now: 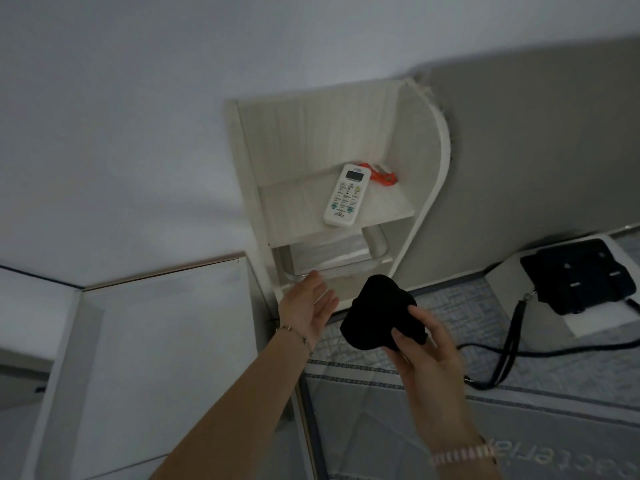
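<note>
From far away I watch my two hands. My right hand (426,344) holds a soft black bundle (377,313). It looks like rolled-up cloth. My fingers (403,342) curl round its lower end and pinch it. The bundle is up in the air, over the edge of the bed (450,393), just below the little white shelf (294,216).

My left hand (308,303) is flat, palm turned up toward the bundle, with the fingers (323,301) straight and a bit spread. The tips are right at the front of a clear box (332,258) on the bottom shelf. I cannot tell if they touch it.

On the shelf above lies a white remote (347,195). An orange thing (379,175) lies just behind it. Far to the right on the bed sits a black pouch (581,275) with a dark strap (509,341).
</note>
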A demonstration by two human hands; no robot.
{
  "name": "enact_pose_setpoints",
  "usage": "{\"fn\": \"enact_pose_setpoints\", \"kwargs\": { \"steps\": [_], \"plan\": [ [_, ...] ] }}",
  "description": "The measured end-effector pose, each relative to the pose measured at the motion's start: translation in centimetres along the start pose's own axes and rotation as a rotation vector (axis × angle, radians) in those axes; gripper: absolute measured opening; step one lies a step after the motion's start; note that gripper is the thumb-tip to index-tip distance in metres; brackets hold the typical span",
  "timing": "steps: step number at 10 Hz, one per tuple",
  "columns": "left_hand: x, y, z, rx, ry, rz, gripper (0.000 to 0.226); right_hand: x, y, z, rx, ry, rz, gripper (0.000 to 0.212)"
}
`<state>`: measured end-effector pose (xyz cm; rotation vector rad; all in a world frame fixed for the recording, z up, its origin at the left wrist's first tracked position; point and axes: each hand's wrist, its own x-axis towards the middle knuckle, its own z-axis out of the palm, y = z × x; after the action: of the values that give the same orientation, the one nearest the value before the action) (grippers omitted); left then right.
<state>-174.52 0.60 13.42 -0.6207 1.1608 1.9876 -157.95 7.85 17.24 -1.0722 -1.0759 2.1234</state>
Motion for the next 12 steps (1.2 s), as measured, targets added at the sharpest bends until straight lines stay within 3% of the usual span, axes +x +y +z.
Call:
{"fn": "enact_pose_setpoints", "kwargs": {
  "steps": [2,4,5,6,8,9,10,11,12],
  "plan": [
    [-1.9,-2.3,-1.4,0.018,0.016,-0.027,0.005,-0.6,0.7,-1.1,0.029,0.018,0.013,0.034],
    [-2.1,-4.0,-2.6,-0.016,0.010,0.000,0.016,-0.1,1.0,0.0,0.084,0.068,0.018,0.031],
    [-2.4,-4.1,-1.9,-0.033,0.017,0.014,0.040,1.5,0.5,2.3,0.062,0.114,0.012,0.029],
    [-2.7,-4.1,-1.8,-0.028,0.018,0.047,0.042,3.5,0.4,5.5,0.015,0.124,-0.003,0.026],
    [-2.1,-4.5,-2.1,-0.016,0.050,0.019,0.043,8.8,2.1,11.5,-0.309,0.268,0.064,0.034],
    [-1.7,-4.6,-2.7,-0.056,0.074,-0.014,0.039,9.5,2.3,13.1,-0.400,0.228,0.259,0.044],
    [-1.6,-4.6,-2.7,-0.036,0.043,-0.008,0.034,10.7,2.3,12.5,-0.680,0.044,0.258,0.043],
    [-1.9,-4.7,-2.5,-0.033,0.015,-0.028,0.014,10.5,1.6,12.7,-0.872,-0.071,0.305,0.045],
    [-2.0,-4.7,-2.3,-0.035,0.018,-0.032,0.009,9.8,0.8,13.8,-0.880,-0.084,0.321,0.050]
  ]
}}
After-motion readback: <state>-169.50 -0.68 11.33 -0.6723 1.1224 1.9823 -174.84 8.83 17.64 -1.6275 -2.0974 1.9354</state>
